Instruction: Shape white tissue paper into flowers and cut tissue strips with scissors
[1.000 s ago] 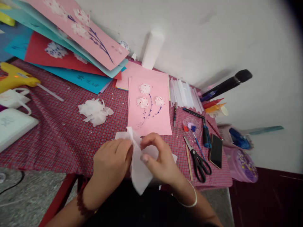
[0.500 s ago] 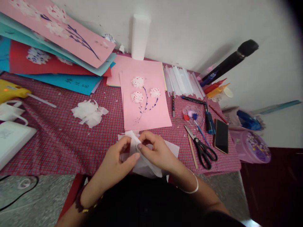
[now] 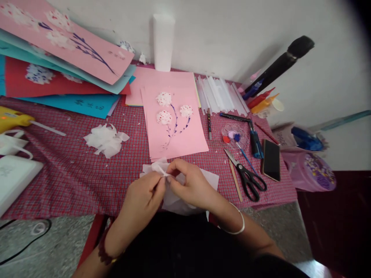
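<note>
Between my fingertips is a thin white piece of tissue paper (image 3: 159,166), pinched together at its middle. My left hand (image 3: 144,195) is closed on its near side, thumb and forefinger pressed together. From the right, my right hand (image 3: 191,182) pinches the same piece. Beneath both hands more white tissue sheets (image 3: 211,180) lie at the table's front edge, partly hidden. Just beyond is a pink card (image 3: 188,143) bearing three white flowers with red specks on dark blue painted stems. A heap of torn white tissue (image 3: 105,139) lies to the left.
Black-handled scissors (image 3: 247,178), a wooden stick (image 3: 235,180), a paint palette (image 3: 234,135), a utility knife (image 3: 256,143) and a phone (image 3: 271,160) lie right. Clear glue sticks (image 3: 217,94) are behind. A yellow glue gun (image 3: 14,119) and stacked flower cards (image 3: 95,69) stand left.
The left thumb and forefinger have closed together on the tissue, which is now gathered into a narrow pinch. The view has shifted slightly.
</note>
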`<state>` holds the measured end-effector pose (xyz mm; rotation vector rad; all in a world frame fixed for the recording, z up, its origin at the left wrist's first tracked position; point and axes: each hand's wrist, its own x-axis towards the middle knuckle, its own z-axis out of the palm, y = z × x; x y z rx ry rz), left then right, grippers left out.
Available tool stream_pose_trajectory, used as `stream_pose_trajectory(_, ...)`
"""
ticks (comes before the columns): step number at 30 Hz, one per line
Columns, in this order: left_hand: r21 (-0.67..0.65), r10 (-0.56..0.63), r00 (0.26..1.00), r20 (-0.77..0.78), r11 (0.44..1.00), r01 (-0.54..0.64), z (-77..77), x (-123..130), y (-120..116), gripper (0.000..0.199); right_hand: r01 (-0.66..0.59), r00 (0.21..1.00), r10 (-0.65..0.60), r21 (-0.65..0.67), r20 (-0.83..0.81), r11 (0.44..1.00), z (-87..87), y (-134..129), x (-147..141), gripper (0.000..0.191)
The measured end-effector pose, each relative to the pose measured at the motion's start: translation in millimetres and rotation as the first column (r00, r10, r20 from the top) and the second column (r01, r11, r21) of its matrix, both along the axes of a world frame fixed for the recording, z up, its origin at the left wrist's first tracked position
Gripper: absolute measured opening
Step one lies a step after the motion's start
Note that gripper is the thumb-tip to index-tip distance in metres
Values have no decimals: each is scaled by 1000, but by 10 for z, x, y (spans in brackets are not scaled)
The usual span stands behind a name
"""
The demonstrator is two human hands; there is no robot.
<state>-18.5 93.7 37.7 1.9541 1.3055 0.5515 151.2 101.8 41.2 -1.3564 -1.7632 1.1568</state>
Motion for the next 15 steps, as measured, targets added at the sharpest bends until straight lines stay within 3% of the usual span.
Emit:
stream_pose_trajectory(5, 186, -9, 991, -136, 982, 34, -9, -12, -46, 30, 82, 997, -82, -11, -6, 997, -38, -14, -18, 9)
stream_pose_trajectory(11, 215, 126, 958, -258, 974, -70, -113, -12, -31, 15, 73, 997, -73, 27, -17, 997, -65, -54, -41, 7)
stream_pose_trajectory(15, 205, 134, 974, -182, 974, -96, -85, 21, 12, 21, 78, 997, -78, 11, -19, 997, -49, -44, -41, 6)
